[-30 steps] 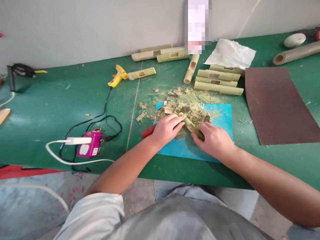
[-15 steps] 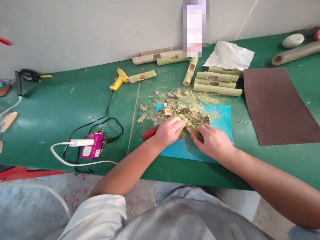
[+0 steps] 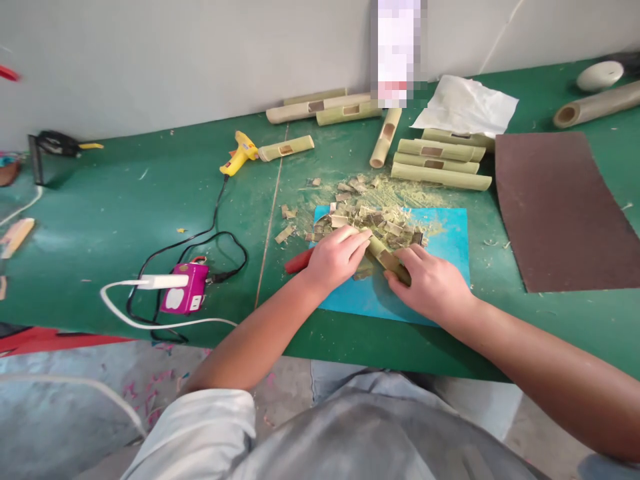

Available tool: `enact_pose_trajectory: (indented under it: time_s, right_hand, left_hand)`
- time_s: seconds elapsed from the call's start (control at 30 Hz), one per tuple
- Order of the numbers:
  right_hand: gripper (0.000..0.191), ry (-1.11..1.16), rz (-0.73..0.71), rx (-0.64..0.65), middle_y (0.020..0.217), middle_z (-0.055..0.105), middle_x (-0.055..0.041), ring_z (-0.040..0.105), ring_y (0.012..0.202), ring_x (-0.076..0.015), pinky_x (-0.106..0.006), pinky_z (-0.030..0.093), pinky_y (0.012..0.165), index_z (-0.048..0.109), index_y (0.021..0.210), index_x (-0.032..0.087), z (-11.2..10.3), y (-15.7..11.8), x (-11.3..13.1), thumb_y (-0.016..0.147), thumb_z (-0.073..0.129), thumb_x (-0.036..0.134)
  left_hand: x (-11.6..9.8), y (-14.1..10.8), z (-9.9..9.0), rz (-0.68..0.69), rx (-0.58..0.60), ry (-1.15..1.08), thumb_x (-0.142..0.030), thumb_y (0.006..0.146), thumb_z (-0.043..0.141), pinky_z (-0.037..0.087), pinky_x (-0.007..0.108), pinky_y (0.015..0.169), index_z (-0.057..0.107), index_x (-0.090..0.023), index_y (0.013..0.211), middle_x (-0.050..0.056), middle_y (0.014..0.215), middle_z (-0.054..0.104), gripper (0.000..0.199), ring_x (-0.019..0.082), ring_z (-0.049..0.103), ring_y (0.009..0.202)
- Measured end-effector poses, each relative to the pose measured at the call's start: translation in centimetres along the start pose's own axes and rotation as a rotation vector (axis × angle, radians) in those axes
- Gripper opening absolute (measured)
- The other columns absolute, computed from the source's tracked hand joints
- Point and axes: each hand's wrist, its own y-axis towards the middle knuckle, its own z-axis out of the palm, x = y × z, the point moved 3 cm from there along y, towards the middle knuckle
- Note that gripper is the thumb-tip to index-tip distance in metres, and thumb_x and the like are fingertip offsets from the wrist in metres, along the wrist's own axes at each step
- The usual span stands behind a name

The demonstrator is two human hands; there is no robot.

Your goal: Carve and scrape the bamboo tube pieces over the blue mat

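A short bamboo tube (image 3: 381, 251) with a rectangular notch cut in its side lies slanted above the blue mat (image 3: 350, 301). My right hand (image 3: 434, 280) is wrapped round its near end. The fingers of my left hand (image 3: 336, 261) are closed at its far end, and their tips partly hide that end. Bamboo chips (image 3: 367, 215) and shavings are heaped just beyond the hands. A red handle (image 3: 299, 261) sticks out from beneath my left hand; its other end is hidden.
Notched bamboo tubes (image 3: 440, 180) lie at the back, near white paper (image 3: 463, 107). A brown sheet (image 3: 563, 213) is on the right. To the left are a yellow glue gun (image 3: 240, 155), a purple power adapter (image 3: 185, 288) and trailing cords. A thick bamboo pole (image 3: 600, 105) lies far right.
The view has shifted slightly. My left fingers have slid a little toward the far end of the tube, so more of its surface shows. My right hand keeps its hold.
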Motion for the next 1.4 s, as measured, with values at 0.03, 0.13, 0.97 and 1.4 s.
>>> enact_pose_trajectory:
  time_s: [0.03,0.13,0.97,1.4]
  right_hand:
    - [0.024,0.002,-0.008,-0.013,0.083,0.061,-0.0041,0.053,0.062,-0.0145,-0.028,0.027,0.053,0.061,0.089,0.017,0.0,0.0,0.0,0.088,0.051,0.038]
    - [0.025,-0.011,-0.025,-0.036,0.08,0.06,-0.0039,0.054,0.063,-0.0146,-0.028,0.028,0.053,0.062,0.085,0.017,0.0,0.0,0.0,0.089,0.05,0.039]
    - [0.021,-0.121,-0.124,0.065,0.087,0.062,-0.0097,0.057,0.073,-0.0193,-0.03,0.035,0.061,0.063,0.096,0.015,0.3,0.0,1.2,0.092,0.046,0.027]
    - [0.024,-0.028,-0.051,0.064,0.085,0.06,-0.0073,0.056,0.071,-0.0176,-0.028,0.031,0.057,0.063,0.089,0.016,0.4,0.1,0.5,0.092,0.046,0.034]
  left_hand:
    - [0.0,0.0,-0.2,0.002,-0.02,0.011,-0.021,0.098,0.048,0.056,0.025,0.076,0.067,-0.013,0.108,0.008,0.091,0.069,0.023,0.015,0.067,0.083]
    - [0.2,0.1,-0.5,-0.013,-0.076,0.038,-0.02,0.096,0.051,0.057,0.025,0.079,0.068,-0.013,0.105,0.008,0.093,0.071,0.02,0.015,0.068,0.085]
    - [0.3,0.2,0.4,-0.005,-0.019,-0.039,-0.024,0.099,0.047,0.054,0.024,0.074,0.068,-0.015,0.103,0.006,0.087,0.068,0.023,0.013,0.066,0.08]
    - [0.0,0.1,0.3,0.047,-0.001,-0.09,-0.019,0.097,0.048,0.055,0.025,0.074,0.067,-0.013,0.103,0.007,0.087,0.067,0.021,0.014,0.065,0.08]
